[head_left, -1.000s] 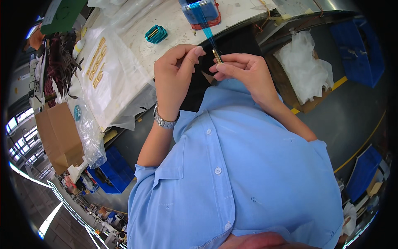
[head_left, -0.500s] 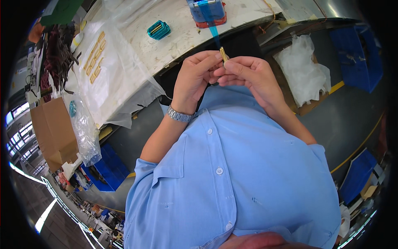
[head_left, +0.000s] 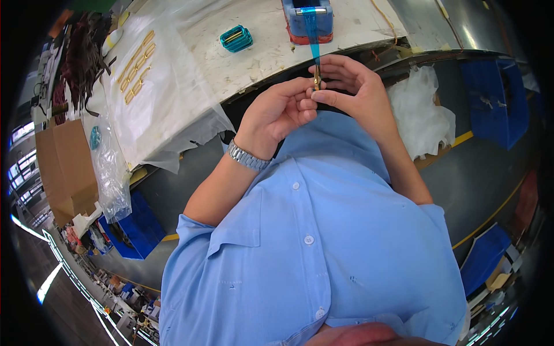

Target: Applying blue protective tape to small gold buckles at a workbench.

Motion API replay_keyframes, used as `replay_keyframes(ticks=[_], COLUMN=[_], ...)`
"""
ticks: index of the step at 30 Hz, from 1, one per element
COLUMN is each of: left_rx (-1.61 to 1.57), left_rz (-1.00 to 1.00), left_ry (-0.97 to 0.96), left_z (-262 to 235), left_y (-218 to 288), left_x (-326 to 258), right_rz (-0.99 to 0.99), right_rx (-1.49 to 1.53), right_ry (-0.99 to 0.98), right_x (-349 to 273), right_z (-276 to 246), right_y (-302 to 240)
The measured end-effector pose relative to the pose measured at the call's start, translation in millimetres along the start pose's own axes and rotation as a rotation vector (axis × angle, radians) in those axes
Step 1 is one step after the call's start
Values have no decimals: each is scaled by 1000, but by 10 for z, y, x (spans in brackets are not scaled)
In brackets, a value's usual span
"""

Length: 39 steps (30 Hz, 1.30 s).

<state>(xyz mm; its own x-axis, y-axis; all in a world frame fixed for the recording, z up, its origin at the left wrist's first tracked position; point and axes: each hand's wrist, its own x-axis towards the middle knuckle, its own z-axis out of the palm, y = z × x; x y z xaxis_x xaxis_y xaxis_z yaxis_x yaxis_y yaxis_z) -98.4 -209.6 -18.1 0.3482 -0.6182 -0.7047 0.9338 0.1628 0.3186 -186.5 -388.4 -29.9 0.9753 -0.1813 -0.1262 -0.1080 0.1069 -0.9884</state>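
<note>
My left hand (head_left: 287,104), with a metal-band watch (head_left: 248,157) on the wrist, pinches a narrow gold metal piece (head_left: 317,79) between thumb and fingers. A strip of translucent blue tape (head_left: 314,43) runs down from a blue tape dispenser (head_left: 314,22) to the top of the piece. Around the piece my right hand (head_left: 358,89) is curved, its fingers and thumb apart. The right thumb tip lies by the lower end; whether it touches is hard to tell. On the table left of the dispenser sits a turquoise-wrapped bundle (head_left: 236,39) with a gold bar showing in it.
Several gold oval links (head_left: 138,68) lie in rows on clear plastic sheeting over the white table (head_left: 265,63). Dark red strips (head_left: 83,52) are heaped at far left, above a brown cardboard box (head_left: 68,167). White plastic (head_left: 424,112) and a blue bin (head_left: 499,104) stand at right.
My right fingers have opened away from the gold piece and lifted beside the tape, where they pinched before. The piece has turned more upright, and the view has shifted slightly.
</note>
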Motion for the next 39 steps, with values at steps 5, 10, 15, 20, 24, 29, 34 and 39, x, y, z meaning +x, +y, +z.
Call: replay_keyframes(ticks=[5,10,15,20,24,29,34,39], left_rx=[-67,-224,213,1009,1314,1269,1086,991], left_rz=[-50,-127,193,1087,1406,1265,993,740], left_ry=[-1,-113,-74,168,181,159,94,11], left_z=[-29,-117,-42,120,68,177,223,259], left_y=[61,57,-65,-278,-213,-101,100,393], left_x=[41,111,-47,-232,-137,-149,-90,-77], right_rz=[25,8,44,64,66,46,30,20], right_rx=[252,243,282,323,378,348,352,344], right_ry=[-123,-113,-63,23,37,69,70,22], right_x=[62,46,59,-18,-46,-44,-22,8], right_z=[10,37,60,170,223,229,208,154], right_y=[-6,6,-19,-92,-158,-129,-97,-57])
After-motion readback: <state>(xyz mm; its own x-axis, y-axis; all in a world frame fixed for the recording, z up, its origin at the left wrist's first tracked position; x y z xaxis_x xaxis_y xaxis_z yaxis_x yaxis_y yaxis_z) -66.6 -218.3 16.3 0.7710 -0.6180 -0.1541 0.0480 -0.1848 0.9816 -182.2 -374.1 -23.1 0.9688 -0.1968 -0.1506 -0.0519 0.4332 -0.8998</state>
